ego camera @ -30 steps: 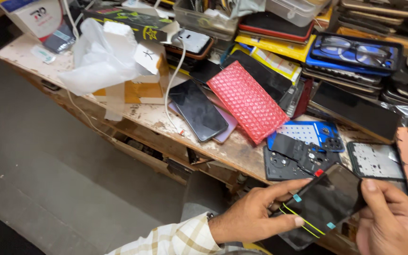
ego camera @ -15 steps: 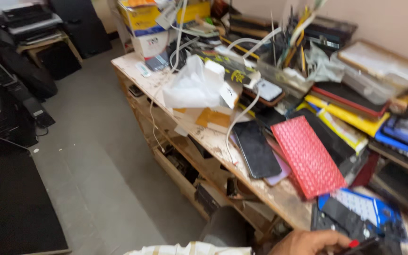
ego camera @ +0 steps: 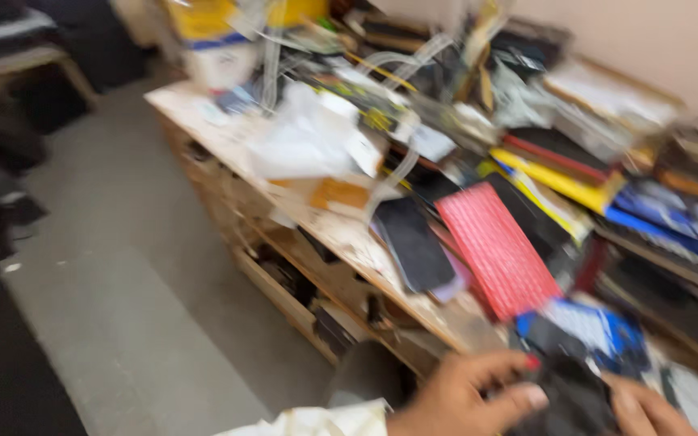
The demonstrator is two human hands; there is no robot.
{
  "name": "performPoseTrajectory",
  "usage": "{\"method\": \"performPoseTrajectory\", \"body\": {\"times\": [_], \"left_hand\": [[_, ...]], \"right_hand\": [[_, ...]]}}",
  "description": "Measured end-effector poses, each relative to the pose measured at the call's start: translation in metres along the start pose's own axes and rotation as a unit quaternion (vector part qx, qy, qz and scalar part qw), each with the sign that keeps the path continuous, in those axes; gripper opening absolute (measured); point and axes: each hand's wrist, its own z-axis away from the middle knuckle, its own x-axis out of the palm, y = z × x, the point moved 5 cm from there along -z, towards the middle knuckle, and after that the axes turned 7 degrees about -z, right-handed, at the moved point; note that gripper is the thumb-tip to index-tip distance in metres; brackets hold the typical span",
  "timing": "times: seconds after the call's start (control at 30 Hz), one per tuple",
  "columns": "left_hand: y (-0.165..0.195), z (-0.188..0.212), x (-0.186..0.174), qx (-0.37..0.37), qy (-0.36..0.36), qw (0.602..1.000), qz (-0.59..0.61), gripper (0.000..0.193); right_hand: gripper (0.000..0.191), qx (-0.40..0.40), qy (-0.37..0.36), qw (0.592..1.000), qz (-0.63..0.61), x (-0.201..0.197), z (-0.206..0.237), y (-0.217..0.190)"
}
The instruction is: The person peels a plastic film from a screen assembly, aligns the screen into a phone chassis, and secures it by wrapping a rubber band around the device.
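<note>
1. Compared with half a second ago, both hands have risen into view at the bottom edge.
2. Left hand curls its fingers onto the dark flat phone panel; right hand touches its far side (grip unclear, blurred).
3. Support both edges; keep the panel near the cluttered wooden workbench.
4. Avoid the red bubble-wrap sheet.

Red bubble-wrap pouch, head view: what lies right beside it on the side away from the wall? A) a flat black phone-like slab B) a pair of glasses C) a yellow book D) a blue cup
A: the flat black slab lies on the bench beside the red bubble-wrap pouch, toward the bench's floor-side edge.
</note>
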Motion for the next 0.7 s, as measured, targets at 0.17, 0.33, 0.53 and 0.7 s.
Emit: {"method": "performPoseTrajectory", "body": {"times": [0.17,0.33,0.53,0.7], "left_hand": [[0.025,0.000,0.001,0.001,-0.004,1.000,0.030,0.027],[0.037,0.000,0.005,-0.008,-0.047,0.998,0.046,0.024],[0.035,-0.001,0.007,-0.027,-0.065,0.997,0.033,0.023],[0.029,0.000,0.008,-0.036,-0.065,0.997,0.025,0.024]], "right_hand": [[0.024,-0.052,-0.010,0.966,-0.252,0.017,0.061,-0.039],[0.018,-0.082,0.006,0.966,-0.245,0.028,0.080,-0.066],[0.016,-0.083,0.031,0.968,-0.234,0.032,0.081,-0.071],[0.015,-0.075,0.033,0.969,-0.233,0.030,0.085,-0.066]]}}
